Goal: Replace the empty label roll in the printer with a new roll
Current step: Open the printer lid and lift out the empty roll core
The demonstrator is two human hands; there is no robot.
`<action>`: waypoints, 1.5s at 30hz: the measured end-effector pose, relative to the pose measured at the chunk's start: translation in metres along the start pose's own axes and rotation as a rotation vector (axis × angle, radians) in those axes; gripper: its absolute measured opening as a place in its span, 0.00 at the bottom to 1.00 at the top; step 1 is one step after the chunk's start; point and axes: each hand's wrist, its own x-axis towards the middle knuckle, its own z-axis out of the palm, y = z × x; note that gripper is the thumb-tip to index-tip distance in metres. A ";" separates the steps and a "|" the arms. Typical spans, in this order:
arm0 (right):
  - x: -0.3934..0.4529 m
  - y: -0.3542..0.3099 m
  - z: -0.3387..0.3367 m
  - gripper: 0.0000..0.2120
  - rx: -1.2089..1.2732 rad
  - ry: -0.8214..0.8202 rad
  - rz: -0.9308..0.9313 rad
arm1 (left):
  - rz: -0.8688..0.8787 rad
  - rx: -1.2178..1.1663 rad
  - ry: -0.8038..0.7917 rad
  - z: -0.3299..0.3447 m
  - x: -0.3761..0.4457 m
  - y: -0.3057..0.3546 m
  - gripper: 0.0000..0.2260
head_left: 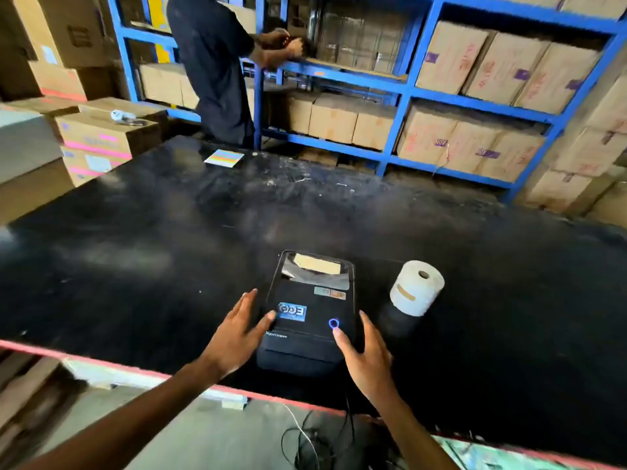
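Observation:
A black label printer sits closed near the front edge of the black table, with a blue ring light on its lid. Through its clear window a brown cardboard core shows. A full white label roll stands tilted on the table just right of the printer. My left hand is open at the printer's left side, thumb touching the lid. My right hand is open at the printer's front right corner, with a finger by the blue light.
A person in dark clothes leans on blue shelving stacked with cardboard boxes behind the table. A striped colour card lies at the table's far edge. Boxes stand at the left. Cables hang below the front edge.

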 end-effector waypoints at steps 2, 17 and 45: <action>0.000 0.002 0.007 0.27 0.248 -0.052 0.052 | -0.128 -0.203 0.012 0.007 0.000 -0.007 0.31; 0.000 0.004 0.022 0.25 0.147 0.244 -0.127 | -0.306 -0.667 0.020 0.022 0.000 -0.011 0.48; 0.124 -0.098 -0.038 0.17 0.323 0.289 0.011 | -0.301 -0.408 -0.027 0.024 0.000 -0.039 0.12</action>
